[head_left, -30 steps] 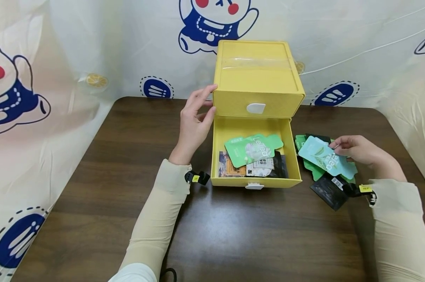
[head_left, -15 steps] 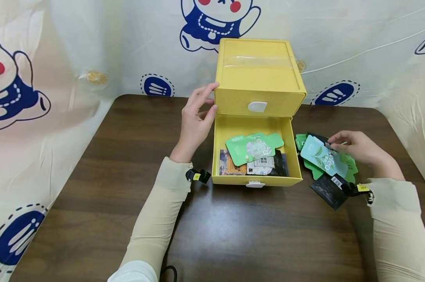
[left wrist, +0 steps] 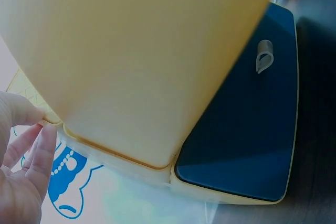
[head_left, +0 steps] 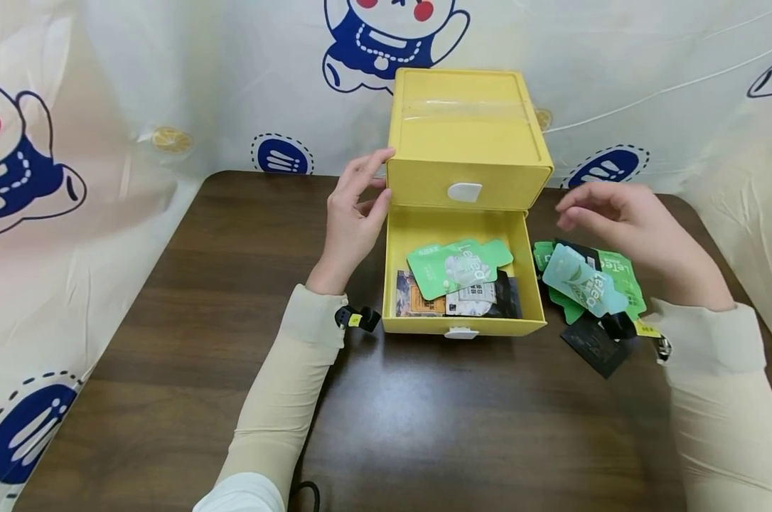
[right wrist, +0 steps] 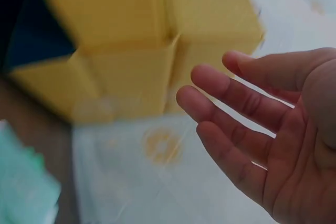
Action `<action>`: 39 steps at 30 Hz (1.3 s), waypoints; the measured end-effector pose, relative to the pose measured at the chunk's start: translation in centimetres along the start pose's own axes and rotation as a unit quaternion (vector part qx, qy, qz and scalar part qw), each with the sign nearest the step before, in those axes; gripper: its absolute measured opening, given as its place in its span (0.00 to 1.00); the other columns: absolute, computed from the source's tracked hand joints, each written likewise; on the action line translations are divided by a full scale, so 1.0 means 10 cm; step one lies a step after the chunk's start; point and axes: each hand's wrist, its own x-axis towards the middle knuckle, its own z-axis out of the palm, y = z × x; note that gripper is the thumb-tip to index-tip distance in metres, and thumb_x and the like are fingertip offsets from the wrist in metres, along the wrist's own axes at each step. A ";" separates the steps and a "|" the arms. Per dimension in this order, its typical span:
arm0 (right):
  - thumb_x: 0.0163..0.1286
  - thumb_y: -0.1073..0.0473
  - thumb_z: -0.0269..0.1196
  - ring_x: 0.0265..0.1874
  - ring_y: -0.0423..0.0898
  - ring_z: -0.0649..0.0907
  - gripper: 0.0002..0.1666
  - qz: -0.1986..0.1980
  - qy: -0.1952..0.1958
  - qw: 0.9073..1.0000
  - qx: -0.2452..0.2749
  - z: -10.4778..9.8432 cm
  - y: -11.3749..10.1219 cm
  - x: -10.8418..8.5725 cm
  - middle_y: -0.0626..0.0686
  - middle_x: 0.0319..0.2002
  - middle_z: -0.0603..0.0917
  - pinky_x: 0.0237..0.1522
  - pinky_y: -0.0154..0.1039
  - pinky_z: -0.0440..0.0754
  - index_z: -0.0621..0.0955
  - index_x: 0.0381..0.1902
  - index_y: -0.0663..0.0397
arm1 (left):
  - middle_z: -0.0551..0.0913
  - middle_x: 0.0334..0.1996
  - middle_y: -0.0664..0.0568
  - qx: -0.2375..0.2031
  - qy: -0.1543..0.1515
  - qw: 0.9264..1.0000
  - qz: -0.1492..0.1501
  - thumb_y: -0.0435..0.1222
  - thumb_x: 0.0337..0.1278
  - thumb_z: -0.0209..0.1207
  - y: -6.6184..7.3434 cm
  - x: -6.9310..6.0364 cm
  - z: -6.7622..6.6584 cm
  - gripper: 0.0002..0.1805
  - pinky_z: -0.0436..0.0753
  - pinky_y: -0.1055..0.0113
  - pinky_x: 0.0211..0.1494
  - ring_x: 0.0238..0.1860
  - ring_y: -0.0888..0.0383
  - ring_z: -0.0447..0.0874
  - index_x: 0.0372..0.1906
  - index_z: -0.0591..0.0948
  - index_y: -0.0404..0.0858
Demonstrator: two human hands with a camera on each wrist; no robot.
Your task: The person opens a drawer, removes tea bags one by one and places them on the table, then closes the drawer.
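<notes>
My left hand (head_left: 354,217) touches the left front edge of the yellow drawer box (head_left: 469,128), fingers and thumb at its side. In the left wrist view the fingertips meet the box edge (left wrist: 55,120). The lower drawer (head_left: 395,235) is pulled out; in it lie a green packet (head_left: 459,267), an orange-brown packet (head_left: 418,299) and a black-and-white packet (head_left: 472,300). Above a loose pile, my right hand (head_left: 635,227) is raised with relaxed fingers, holding nothing in the right wrist view. The pile has a light-blue packet (head_left: 581,277) on top.
Green packets (head_left: 623,281) and a black packet (head_left: 593,345) lie right of the drawer on the dark wooden table (head_left: 450,427). A patterned white sheet (head_left: 194,85) hangs behind. A black cable (head_left: 311,491) lies near the front edge.
My right hand has lifted off the light-blue packet and moved up and left towards the box. That packet stays on the pile. The left hand and drawer hold their place.
</notes>
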 end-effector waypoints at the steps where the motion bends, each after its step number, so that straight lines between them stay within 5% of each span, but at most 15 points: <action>1: 0.72 0.64 0.60 0.35 0.32 0.84 0.08 -0.019 -0.007 1.000 -0.010 0.01 -0.08 0.06 0.41 0.35 0.86 0.40 0.17 0.80 0.83 0.46 0.55 | 0.76 0.60 0.44 0.001 0.000 1.000 0.001 0.25 0.65 0.58 0.00 0.00 0.00 0.25 0.89 0.59 0.47 0.48 0.52 0.83 0.66 0.76 0.39; 8: 0.73 0.63 0.60 0.35 0.36 0.80 0.07 -0.103 -0.088 0.988 -0.068 0.20 -0.55 0.37 0.47 0.40 0.86 0.36 0.25 0.78 0.84 0.45 0.52 | 0.76 0.60 0.44 0.003 -0.001 1.000 -0.003 0.24 0.65 0.57 -0.01 0.01 -0.02 0.25 0.89 0.59 0.46 0.47 0.52 0.83 0.66 0.76 0.40; 17: 0.73 0.62 0.60 0.46 0.46 0.84 0.11 -0.128 -0.241 0.960 -0.053 0.50 -0.82 0.65 0.52 0.47 0.86 0.53 0.46 0.86 0.82 0.50 0.56 | 0.76 0.60 0.44 0.007 0.002 1.000 -0.002 0.24 0.64 0.58 -0.01 0.00 -0.02 0.25 0.90 0.59 0.46 0.47 0.51 0.83 0.66 0.76 0.40; 23: 0.71 0.64 0.62 0.50 0.51 0.84 0.15 -0.115 -0.286 0.949 -0.071 0.68 -0.86 0.80 0.57 0.51 0.85 0.58 0.51 0.83 0.81 0.54 0.60 | 0.76 0.60 0.44 0.004 -0.001 1.000 -0.001 0.25 0.65 0.57 0.00 -0.01 -0.02 0.25 0.89 0.56 0.47 0.48 0.51 0.83 0.66 0.76 0.40; 32: 0.67 0.69 0.63 0.59 0.56 0.79 0.23 -0.117 -0.361 0.915 -0.137 0.99 -0.91 0.95 0.59 0.58 0.81 0.66 0.53 0.76 0.77 0.59 0.63 | 0.76 0.60 0.44 0.004 0.002 1.000 0.001 0.25 0.65 0.58 0.00 -0.01 -0.02 0.25 0.89 0.54 0.47 0.48 0.51 0.83 0.66 0.76 0.39; 39: 0.64 0.69 0.67 0.61 0.54 0.76 0.27 -0.103 -0.356 0.912 -0.175 1.13 -0.91 0.96 0.58 0.59 0.76 0.68 0.51 0.73 0.77 0.61 0.60 | 0.76 0.59 0.43 0.003 0.000 1.000 0.006 0.25 0.65 0.58 0.01 -0.01 -0.01 0.24 0.90 0.56 0.46 0.48 0.51 0.83 0.65 0.76 0.38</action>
